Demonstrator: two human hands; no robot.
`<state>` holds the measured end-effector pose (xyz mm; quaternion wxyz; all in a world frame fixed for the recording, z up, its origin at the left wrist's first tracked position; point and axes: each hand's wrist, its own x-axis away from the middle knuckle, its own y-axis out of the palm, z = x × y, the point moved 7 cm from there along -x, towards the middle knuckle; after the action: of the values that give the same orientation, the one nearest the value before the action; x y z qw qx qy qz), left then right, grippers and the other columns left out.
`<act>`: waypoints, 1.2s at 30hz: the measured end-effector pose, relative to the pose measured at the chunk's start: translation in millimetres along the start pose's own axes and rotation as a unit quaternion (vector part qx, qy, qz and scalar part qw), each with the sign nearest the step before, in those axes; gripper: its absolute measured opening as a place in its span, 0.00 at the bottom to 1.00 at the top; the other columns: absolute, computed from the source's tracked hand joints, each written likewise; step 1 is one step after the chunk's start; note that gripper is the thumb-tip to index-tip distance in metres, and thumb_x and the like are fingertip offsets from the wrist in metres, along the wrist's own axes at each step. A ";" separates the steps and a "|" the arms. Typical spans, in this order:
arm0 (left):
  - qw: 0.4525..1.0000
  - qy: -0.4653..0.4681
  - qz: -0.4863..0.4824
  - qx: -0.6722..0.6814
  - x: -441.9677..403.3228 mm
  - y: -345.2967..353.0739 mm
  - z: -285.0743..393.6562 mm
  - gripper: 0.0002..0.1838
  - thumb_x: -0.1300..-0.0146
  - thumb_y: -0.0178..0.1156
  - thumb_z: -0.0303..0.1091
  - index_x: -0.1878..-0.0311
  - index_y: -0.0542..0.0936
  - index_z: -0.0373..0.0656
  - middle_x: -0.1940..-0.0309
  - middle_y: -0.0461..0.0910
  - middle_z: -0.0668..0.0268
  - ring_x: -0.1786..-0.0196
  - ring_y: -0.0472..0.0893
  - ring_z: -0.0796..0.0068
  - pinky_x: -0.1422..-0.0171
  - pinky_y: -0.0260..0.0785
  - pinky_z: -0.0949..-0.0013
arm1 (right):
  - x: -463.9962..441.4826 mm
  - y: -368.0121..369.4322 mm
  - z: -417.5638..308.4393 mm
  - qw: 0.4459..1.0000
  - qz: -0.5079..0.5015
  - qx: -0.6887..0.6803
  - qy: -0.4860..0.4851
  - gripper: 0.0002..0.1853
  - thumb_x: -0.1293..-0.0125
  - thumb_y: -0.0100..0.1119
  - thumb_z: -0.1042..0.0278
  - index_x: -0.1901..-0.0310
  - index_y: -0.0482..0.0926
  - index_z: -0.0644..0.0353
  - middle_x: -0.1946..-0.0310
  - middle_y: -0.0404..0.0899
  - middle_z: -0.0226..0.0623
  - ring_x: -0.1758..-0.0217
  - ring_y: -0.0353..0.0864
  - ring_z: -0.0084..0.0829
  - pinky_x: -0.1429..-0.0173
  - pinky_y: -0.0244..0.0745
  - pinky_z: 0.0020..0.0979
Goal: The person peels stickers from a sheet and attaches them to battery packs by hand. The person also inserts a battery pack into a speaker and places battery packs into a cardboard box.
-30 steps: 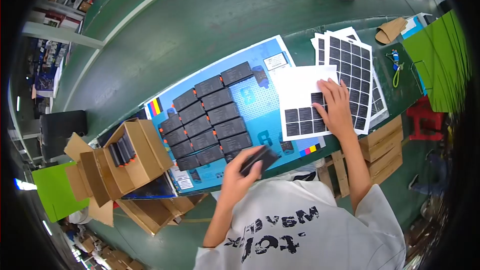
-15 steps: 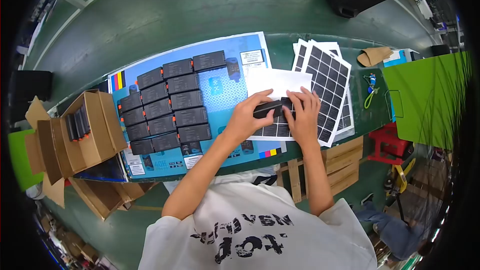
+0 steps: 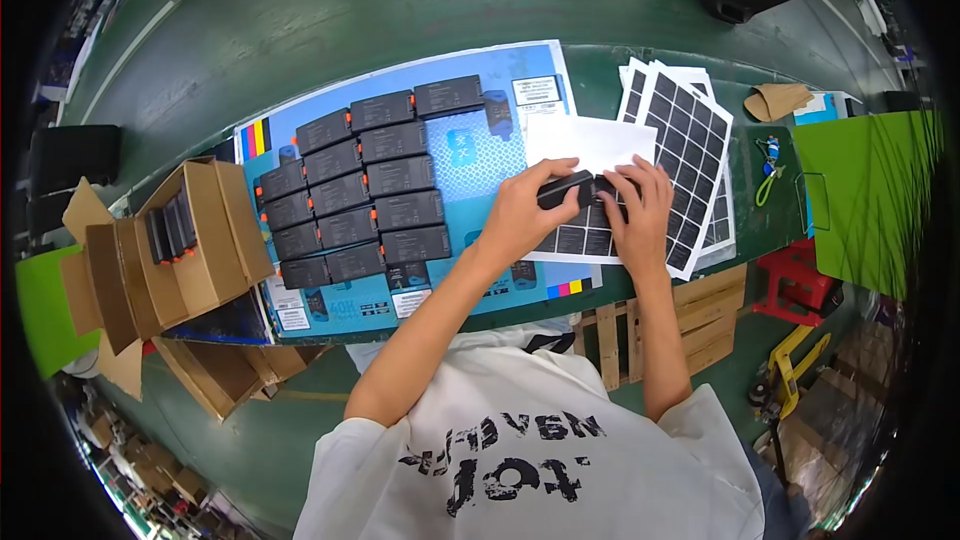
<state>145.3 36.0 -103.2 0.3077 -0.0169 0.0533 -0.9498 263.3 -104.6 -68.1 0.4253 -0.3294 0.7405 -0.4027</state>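
Observation:
My left hand (image 3: 528,208) is closed around a black battery pack (image 3: 566,192), held above a sheet of black labels (image 3: 572,242). Close to the pack's right end, my right hand (image 3: 640,202) has its fingers bent, with a dark label (image 3: 606,190) apparently pinched between thumb and fingers. The fingers hide part of it. White paper (image 3: 590,143) covers the upper part of the sheet. To the left, several black battery packs (image 3: 395,175) with orange-red ends lie in rows on a blue printed board (image 3: 470,130).
More label sheets (image 3: 690,140) are stacked at the right, beside a lanyard (image 3: 768,172) and brown paper (image 3: 778,101). An open cardboard box (image 3: 225,230) holding several packs stands at the left. Below the green table's edge are a wooden pallet (image 3: 710,325) and a red stool (image 3: 795,285).
The view has shifted, so the table appears further right and slightly higher. My left hand still holds the battery pack, and my right fingers remain at its right end with the dark label.

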 end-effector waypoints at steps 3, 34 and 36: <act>1.000 0.009 0.012 0.002 1.3 -0.7 -0.9 0.18 0.35 0.70 0.30 0.44 0.83 0.34 0.42 0.88 0.52 0.45 0.90 0.57 0.38 0.82 0.62 | 0.7 1.0 0.0 1.000 -0.003 0.000 0.001 0.17 0.34 0.72 0.73 0.44 0.84 0.56 0.42 0.80 0.37 0.27 0.74 0.46 0.18 0.61 0.56; 0.996 0.058 0.054 -0.050 4.1 1.8 4.3 0.18 0.36 0.70 0.29 0.42 0.84 0.37 0.57 0.92 0.54 0.55 0.93 0.61 0.50 0.86 0.64 | 0.7 -6.1 -0.4 1.000 0.016 -0.027 -0.005 0.15 0.39 0.77 0.71 0.50 0.86 0.54 0.48 0.83 0.31 0.35 0.79 0.38 0.23 0.61 0.51; 0.995 0.065 0.063 -0.042 1.6 1.2 4.8 0.18 0.35 0.70 0.30 0.43 0.84 0.37 0.59 0.92 0.54 0.58 0.93 0.62 0.53 0.85 0.65 | 0.9 -5.0 -4.1 0.999 0.023 -0.006 -0.021 0.16 0.40 0.78 0.71 0.51 0.86 0.55 0.49 0.83 0.31 0.36 0.79 0.37 0.23 0.60 0.52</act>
<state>145.0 33.6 -98.6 0.3621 0.0356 0.1143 -0.9244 260.0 -106.3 -62.7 0.4480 -0.3226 0.7413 -0.3817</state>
